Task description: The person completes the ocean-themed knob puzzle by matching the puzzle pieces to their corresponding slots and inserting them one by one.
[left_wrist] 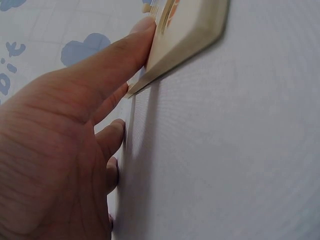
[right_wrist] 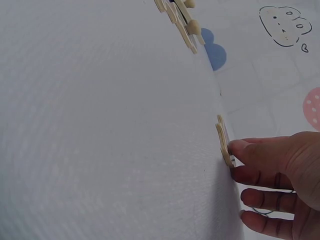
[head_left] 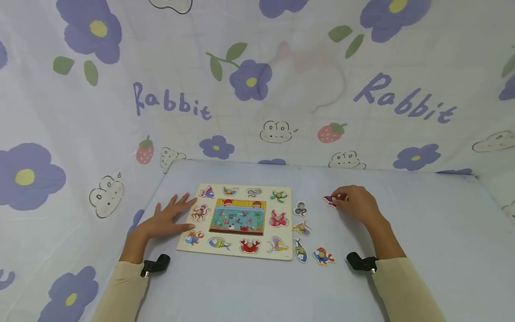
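Observation:
A wooden peg puzzle board (head_left: 235,241) with sea-animal pictures lies flat on the table. My left hand (head_left: 166,219) rests at its left edge with fingers spread. In the left wrist view the thumb (left_wrist: 135,42) touches the board's edge. Off to the right of the board, my right hand (head_left: 358,205) pinches a small purple-red puzzle piece (head_left: 328,201) between thumb and fingers. The right wrist view shows that piece (right_wrist: 223,142) edge-on, at or just above the table; its picture is mostly hidden by the fingers.
Beside the board's right edge lie several loose pieces: a grey one (head_left: 300,209), a yellow-purple fish (head_left: 302,228), a green-blue striped fish (head_left: 300,250) and an orange-blue fish (head_left: 323,256). A printed curtain (head_left: 306,147) hangs behind the white table (head_left: 241,290).

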Tool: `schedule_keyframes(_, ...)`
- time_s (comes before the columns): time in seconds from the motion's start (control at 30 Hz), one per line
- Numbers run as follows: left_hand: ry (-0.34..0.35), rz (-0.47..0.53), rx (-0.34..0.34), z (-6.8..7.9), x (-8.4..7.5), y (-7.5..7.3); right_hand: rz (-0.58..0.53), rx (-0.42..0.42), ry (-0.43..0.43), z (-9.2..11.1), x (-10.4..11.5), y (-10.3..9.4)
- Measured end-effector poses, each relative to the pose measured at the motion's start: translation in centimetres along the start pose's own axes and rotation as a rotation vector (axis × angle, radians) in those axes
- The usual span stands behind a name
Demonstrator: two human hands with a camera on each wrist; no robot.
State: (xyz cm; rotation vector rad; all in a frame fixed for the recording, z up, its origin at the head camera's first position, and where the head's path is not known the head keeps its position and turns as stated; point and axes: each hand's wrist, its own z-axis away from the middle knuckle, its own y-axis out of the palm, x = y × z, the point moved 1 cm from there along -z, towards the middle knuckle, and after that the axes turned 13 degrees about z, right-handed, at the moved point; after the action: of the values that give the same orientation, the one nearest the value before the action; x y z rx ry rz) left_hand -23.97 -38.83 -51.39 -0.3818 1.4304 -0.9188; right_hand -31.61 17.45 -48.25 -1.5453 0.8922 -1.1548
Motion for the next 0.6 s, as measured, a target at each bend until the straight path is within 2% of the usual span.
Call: schedule_keyframes(0.6, -0.010, 0.026, 0.006, 0.15, -0.32, -0.07, 0.022, -0.015, 0.028, 0.14, -0.63, -0.05)
